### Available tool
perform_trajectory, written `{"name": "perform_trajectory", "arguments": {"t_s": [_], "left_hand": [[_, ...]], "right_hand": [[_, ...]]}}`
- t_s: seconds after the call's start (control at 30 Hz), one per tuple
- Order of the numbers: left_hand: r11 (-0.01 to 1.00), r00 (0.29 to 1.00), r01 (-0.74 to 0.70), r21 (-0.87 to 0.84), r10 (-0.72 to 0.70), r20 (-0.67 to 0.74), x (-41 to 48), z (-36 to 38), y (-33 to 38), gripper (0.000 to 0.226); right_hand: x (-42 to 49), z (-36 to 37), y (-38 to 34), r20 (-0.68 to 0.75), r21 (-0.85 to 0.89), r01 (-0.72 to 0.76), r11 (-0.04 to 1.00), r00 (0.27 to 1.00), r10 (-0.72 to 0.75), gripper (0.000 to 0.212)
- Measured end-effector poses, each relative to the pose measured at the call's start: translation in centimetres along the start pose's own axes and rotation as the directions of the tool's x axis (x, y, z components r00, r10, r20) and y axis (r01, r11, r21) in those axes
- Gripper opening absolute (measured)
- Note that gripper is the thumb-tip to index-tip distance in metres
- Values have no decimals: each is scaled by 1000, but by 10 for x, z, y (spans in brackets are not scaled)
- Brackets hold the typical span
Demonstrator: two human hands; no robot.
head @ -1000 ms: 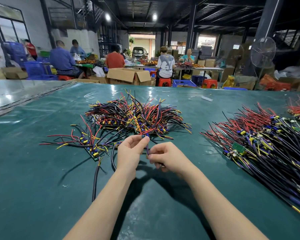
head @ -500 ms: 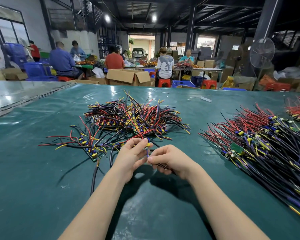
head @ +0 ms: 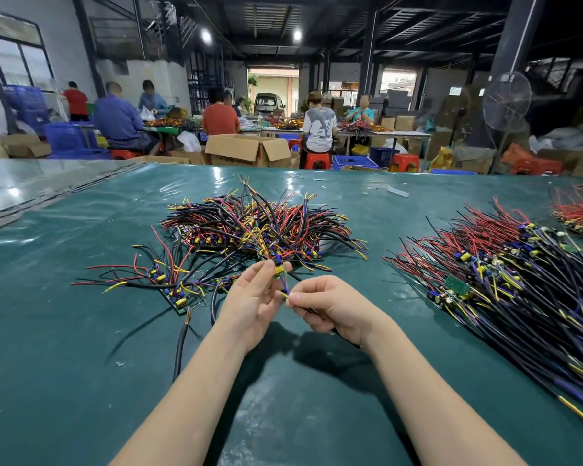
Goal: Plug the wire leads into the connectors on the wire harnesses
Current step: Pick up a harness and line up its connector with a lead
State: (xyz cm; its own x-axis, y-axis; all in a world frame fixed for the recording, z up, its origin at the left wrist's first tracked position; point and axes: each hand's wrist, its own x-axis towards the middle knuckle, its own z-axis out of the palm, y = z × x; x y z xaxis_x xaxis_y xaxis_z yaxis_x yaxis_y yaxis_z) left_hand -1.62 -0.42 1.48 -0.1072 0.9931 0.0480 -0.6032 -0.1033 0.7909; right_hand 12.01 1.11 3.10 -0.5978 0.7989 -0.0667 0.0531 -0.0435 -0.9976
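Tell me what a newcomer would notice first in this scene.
Two hands meet at centre: the left hand pinches a small yellow-and-blue connector piece, and the right hand pinches a wire lead just below it. Behind them a tangled heap of wires sprawls on the green table, and a combed-out pile lies to the right.

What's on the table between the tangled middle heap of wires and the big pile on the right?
Nothing; the head view shows only bare green table cover between the heap and the pile.
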Motion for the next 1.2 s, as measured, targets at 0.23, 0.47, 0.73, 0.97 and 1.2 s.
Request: {"name": "perform_trajectory", "arguments": {"t_s": [0.23, 0.47, 0.73, 0.97, 1.2], "left_hand": [[995, 994, -42, 95, 52, -98, 0, 1, -2, 16], [996, 991, -31, 84, 42, -131, -1, 5, -1, 18], [999, 992, 0, 43, 5, -125, -1, 3, -1, 19], [972, 991, -14, 237, 45, -128, -2, 1, 2, 12], [961, 974, 17, 274, 46, -223, 0, -3, 2, 9]], "right_hand": [[3, -1, 1, -232, -90, -8, 996, 973, -13, 24], [7, 1, 5, -382, -221, -26, 975, 922, -62, 27], [11, 3, 7, -295, -458, 74, 886, 927, -230, 31], [11, 4, 7, -214, -603, 14, 797, 960, -179, 33], [8, 7, 12, -184, -693, 193, 695, 885, -428, 8]]}}
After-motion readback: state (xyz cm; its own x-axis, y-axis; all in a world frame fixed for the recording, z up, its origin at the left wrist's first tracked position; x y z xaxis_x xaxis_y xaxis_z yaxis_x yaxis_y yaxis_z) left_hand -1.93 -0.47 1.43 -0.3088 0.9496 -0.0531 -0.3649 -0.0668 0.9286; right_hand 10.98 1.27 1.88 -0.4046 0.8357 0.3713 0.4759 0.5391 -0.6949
